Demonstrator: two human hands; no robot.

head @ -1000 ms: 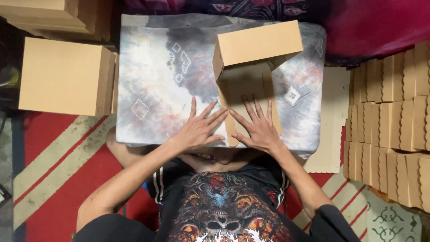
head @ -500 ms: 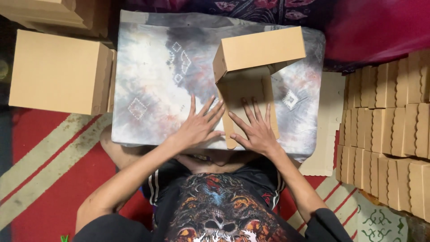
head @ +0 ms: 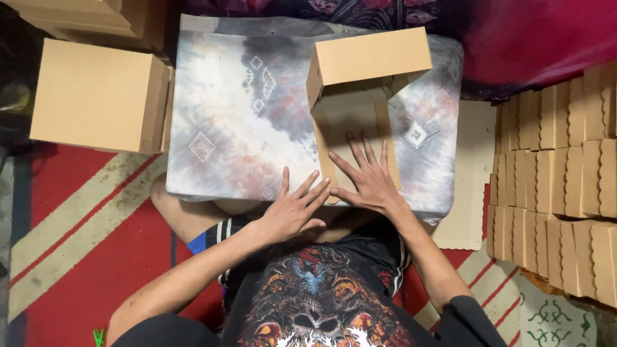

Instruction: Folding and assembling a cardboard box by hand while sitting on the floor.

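Note:
A brown cardboard box blank (head: pixel 360 83), half folded, lies on a low table covered in grey tie-dye cloth (head: pixel 238 109). Its far part stands up as a raised panel; its near flap lies flat. My right hand (head: pixel 366 177) presses flat on that near flap, fingers spread. My left hand (head: pixel 295 209) is open at the table's near edge, left of the flap, its fingertips close to the flap's corner.
A closed cardboard box (head: pixel 96 96) stands on the floor at the left, with more boxes (head: pixel 83 16) behind it. Several stacks of flat box blanks (head: pixel 559 167) fill the right side. A flat blank (head: pixel 472 173) lies beside the table. A red striped mat (head: pixel 77 231) covers the floor.
My left hand has slid back toward me, from the cloth beside the flap to the table's near edge. My right hand stays pressed on the flap.

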